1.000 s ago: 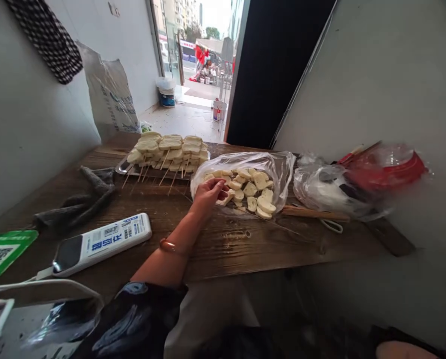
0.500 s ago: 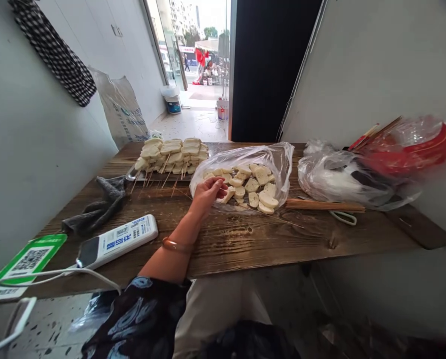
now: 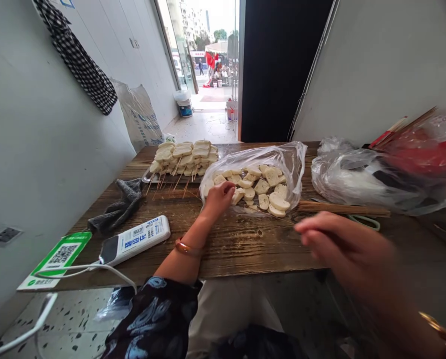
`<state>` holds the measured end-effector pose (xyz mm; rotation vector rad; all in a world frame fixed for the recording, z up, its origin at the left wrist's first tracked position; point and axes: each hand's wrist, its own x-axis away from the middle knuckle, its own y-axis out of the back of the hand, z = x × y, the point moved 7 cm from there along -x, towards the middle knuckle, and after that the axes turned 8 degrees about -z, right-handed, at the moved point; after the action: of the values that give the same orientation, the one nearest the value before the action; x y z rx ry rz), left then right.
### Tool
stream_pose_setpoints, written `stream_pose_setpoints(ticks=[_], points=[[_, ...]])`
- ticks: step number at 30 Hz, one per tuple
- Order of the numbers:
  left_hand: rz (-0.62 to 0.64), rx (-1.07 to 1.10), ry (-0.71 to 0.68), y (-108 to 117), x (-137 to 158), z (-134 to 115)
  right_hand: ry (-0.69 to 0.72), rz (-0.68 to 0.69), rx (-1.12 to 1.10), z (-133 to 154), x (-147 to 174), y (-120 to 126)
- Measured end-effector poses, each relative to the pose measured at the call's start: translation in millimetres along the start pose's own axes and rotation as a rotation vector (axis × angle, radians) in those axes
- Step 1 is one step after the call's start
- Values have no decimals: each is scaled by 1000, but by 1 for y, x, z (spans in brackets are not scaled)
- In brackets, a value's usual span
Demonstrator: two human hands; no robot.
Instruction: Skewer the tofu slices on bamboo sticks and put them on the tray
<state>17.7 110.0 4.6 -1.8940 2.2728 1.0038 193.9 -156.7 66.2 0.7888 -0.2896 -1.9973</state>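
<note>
My left hand (image 3: 220, 197) is at the front left of a clear plastic bag (image 3: 296, 169) spread on the table, its fingers pinched together beside pale, round-edged slices (image 3: 261, 187). Whatever those fingers hold is hidden. A thin wooden skewer (image 3: 281, 218) lies along the front of the bag, pointing right. My right hand (image 3: 344, 247) is smeared by motion above the table's front edge; its fingertips overlap the right end of that skewer, and their grip cannot be made out. Behind on the left, a tray (image 3: 147, 177) bears stacked skewered slices (image 3: 183, 157).
A bundle of skewers (image 3: 342, 208) lies right of the bag, beside a pale green handle (image 3: 368, 222) and bulky plastic bags (image 3: 357, 172). On the left are a grey cloth (image 3: 120, 202), a white labelled device (image 3: 136, 239) with a cable, and a green QR card (image 3: 62, 257).
My right hand has come into view from the lower right, reaching the skewer's right end. My left hand stays by the slices. The whole view has shifted slightly.
</note>
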Motion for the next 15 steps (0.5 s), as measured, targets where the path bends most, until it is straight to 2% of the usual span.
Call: stream_pose_setpoints(ticks=[3,6,8,10,12,15], points=[[109,-317,-147,-9,5,-7,179,131,135,8,-54,-52],[208,-510,-234,-18,10,-8,247,185,414,-10,-70,-90],[223,-555,-250,-19,11,-7,259,219,581,-25,-71,-107],[196,-519,-207,-16,8,-4,269,253,691,-34,-71,-118],[141,-393,-110,-9,3,0,279,277,760,-40,-73,-126],[82,-10,94,0,-3,9,294,290,807,-42,-76,-134]])
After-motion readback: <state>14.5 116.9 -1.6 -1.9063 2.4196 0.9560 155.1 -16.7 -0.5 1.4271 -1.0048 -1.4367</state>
